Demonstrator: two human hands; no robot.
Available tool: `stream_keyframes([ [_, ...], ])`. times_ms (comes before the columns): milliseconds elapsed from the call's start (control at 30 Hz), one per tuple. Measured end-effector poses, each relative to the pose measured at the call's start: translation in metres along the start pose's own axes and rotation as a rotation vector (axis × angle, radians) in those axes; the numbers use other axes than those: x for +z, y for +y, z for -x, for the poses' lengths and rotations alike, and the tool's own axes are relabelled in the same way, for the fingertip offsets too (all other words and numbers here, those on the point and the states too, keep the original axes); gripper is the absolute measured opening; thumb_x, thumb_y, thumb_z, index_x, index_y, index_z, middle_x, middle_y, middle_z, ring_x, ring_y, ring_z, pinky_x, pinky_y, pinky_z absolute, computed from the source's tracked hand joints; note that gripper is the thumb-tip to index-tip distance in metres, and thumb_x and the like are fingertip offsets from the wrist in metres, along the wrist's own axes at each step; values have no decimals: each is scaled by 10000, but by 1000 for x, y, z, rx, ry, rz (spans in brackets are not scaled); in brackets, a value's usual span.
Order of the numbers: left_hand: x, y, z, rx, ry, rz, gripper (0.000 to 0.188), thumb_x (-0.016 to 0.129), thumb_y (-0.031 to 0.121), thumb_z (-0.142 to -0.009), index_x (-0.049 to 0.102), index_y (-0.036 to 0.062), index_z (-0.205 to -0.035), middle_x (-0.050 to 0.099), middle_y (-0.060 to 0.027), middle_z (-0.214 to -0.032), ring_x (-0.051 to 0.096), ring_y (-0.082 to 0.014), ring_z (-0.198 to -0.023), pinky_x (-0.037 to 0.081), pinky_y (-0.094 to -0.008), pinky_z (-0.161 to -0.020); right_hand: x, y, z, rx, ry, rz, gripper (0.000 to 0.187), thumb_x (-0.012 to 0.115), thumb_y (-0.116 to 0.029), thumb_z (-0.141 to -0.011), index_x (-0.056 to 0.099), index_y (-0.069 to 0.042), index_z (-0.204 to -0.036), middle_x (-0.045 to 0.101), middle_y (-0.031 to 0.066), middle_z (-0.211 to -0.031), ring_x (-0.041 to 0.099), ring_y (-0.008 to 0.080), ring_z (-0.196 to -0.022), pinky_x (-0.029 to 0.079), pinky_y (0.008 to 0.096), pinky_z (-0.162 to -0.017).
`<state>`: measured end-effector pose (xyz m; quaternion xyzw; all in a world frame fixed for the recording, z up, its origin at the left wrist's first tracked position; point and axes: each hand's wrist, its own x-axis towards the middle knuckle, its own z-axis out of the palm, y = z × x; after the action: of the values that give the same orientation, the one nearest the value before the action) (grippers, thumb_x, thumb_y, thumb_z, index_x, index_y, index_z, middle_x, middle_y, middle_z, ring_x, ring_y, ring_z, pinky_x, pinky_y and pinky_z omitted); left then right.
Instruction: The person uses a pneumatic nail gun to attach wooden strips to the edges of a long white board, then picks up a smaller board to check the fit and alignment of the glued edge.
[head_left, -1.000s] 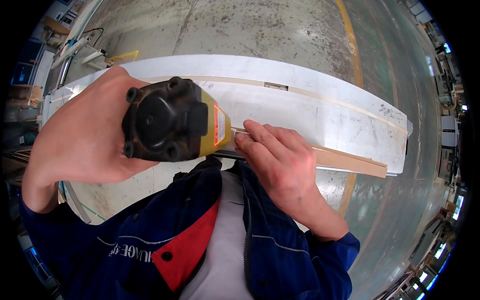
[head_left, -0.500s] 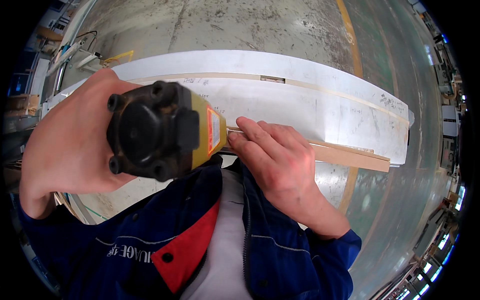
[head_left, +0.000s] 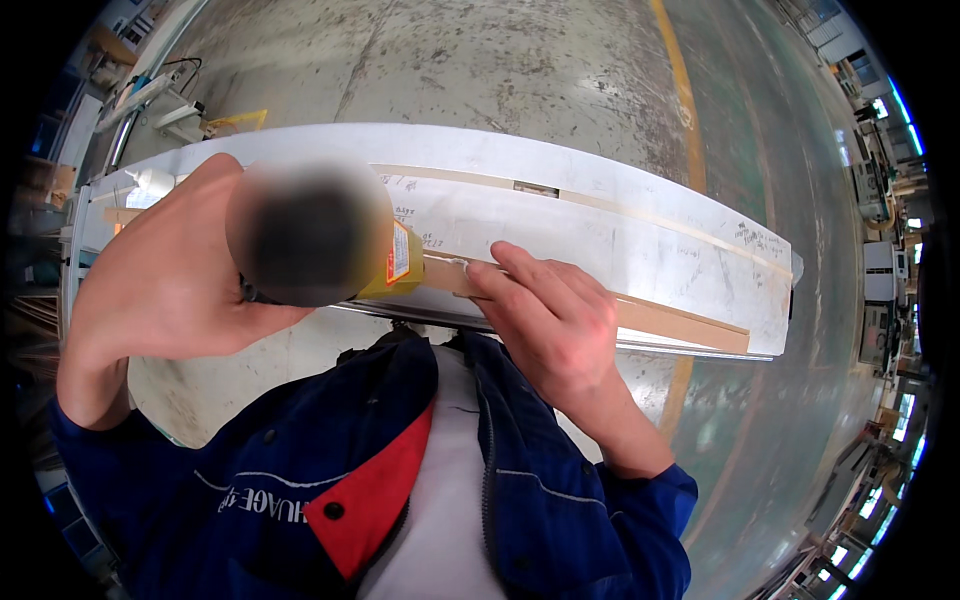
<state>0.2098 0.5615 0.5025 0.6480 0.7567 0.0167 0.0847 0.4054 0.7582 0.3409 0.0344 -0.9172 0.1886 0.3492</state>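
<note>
My left hand (head_left: pixel 165 275) is closed around a nail gun with a yellow body (head_left: pixel 392 270) and a dark, blurred top; the grip itself is hidden behind the top. Its yellow front end is above the left part of a narrow brown wooden strip (head_left: pixel 680 325); whether it touches cannot be seen. My right hand (head_left: pixel 560 320) holds the strip just right of the tool, fingers bent together over it, thumb hidden. Something small and white (head_left: pixel 458 262) shows by the fingertips. The strip lies along the near edge of a long white panel (head_left: pixel 600 225).
A white bottle (head_left: pixel 152 183) stands on the panel's left end, partly behind my left hand. Pencil marks and a small slot (head_left: pixel 537 189) show on the panel. Metal framework (head_left: pixel 165 110) stands at the far left. A yellow line (head_left: pixel 680 80) crosses the concrete floor.
The nail gun has moved slightly left and away from my right fingers, exposing more of the strip between them. My right hand stays on the strip. The whole view has shifted a little.
</note>
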Motion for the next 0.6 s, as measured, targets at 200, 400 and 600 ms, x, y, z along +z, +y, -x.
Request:
stream_keyframes([
  [200,7,-4,2,155,110,-43,680,935,197,-586,580,-13,-1127,583,-105,-951,655,-256,-841,512,-346,-715,-6,-10,-10,40,-221,149,433,651,-70,-738,669,-47,-1170,643,88,-1223,642,206,-833,514,335,-691],
  [400,11,-5,5,114,171,-17,623,928,189,-623,580,-8,-1101,578,-93,-932,647,-241,-789,505,-333,-689,-3,-7,-8,18,-208,152,411,639,-66,-746,678,-49,-1154,638,90,-1223,651,216,-894,517,338,-718],
  [600,14,-9,4,39,163,65,598,923,187,-640,582,-3,-1094,583,-88,-921,646,-226,-797,502,-326,-697,-3,-4,-6,-13,-79,120,307,765,-78,-752,744,-103,-1058,704,104,-1071,703,262,-867,563,346,-710],
])
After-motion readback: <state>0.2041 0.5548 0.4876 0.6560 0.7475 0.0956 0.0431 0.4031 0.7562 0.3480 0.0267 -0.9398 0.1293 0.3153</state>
